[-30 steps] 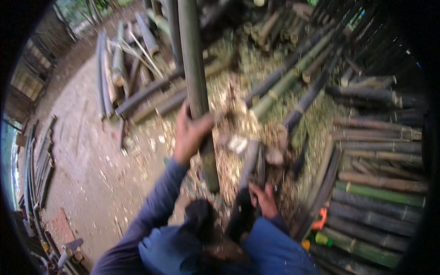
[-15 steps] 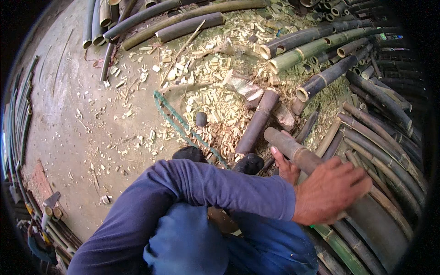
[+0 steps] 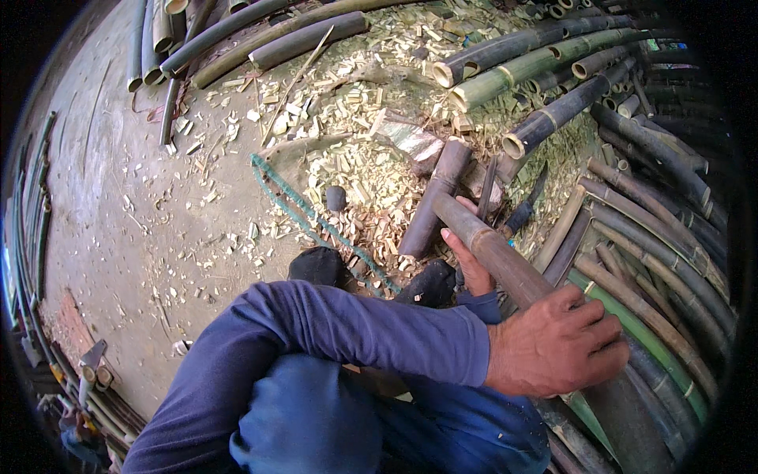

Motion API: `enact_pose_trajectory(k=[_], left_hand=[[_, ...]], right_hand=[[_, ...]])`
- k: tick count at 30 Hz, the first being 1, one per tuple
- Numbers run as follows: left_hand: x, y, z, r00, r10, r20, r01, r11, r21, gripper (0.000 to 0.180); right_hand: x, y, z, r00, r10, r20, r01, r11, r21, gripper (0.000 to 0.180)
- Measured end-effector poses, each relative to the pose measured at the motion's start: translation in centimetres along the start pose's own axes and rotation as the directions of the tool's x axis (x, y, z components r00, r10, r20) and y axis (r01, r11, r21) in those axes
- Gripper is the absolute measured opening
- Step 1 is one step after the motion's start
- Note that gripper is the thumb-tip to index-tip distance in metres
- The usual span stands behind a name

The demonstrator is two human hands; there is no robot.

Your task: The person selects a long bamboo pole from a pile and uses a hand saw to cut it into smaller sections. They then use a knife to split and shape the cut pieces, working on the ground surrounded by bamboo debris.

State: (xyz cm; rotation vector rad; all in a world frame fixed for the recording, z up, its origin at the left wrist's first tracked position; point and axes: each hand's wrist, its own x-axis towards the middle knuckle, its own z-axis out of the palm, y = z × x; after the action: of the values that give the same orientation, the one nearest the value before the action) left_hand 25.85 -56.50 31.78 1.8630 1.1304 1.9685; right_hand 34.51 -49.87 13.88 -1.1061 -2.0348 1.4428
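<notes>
My left arm crosses over my knees to the right, and my left hand (image 3: 554, 341) is wrapped over the top of a thick brown bamboo pole (image 3: 517, 272). Beneath that arm, my right hand (image 3: 471, 261) holds the same pole from its left side, close to the far end, thumb and fingers against the bamboo. The pole slants from the lower right toward the middle. Its far end overlaps a short dark bamboo piece (image 3: 436, 197) lying among wood chips (image 3: 359, 178). Dark, narrow blade-like pieces (image 3: 527, 204) lie just beyond my right hand; their kind is unclear.
Many bamboo poles (image 3: 663, 237) are stacked along the right, with more poles (image 3: 276, 43) at the top. A wood block (image 3: 410, 141) sits beyond the short piece. Green-edged cloth (image 3: 304, 221) lies by my dark-covered feet (image 3: 316, 267). A saw (image 3: 93, 353) rests at lower left.
The pole's far end has shifted forward and slightly left, overlapping the short piece. Both hands stay on the pole. The view has shifted slightly, and a green pole shows more at the right.
</notes>
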Motion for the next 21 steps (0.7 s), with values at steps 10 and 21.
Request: enact_pose_trajectory(k=[10, 21], left_hand=[[-0.2, -0.6, 0.4, 0.996, 0.068, 0.054, -0.066, 0.998, -0.021, 0.029], [0.3, -0.8, 1.0, 0.998, 0.051, -0.039, -0.050, 0.998, 0.025, 0.028]], right_hand=[[-2.8, 3.1, -7.9, 0.966, 0.227, -0.126, -0.204, 0.964, 0.173, 0.030], [-1.9, 1.1, -9.3, 0.969, 0.242, -0.048, -0.243, 0.905, -0.348, 0.022]])
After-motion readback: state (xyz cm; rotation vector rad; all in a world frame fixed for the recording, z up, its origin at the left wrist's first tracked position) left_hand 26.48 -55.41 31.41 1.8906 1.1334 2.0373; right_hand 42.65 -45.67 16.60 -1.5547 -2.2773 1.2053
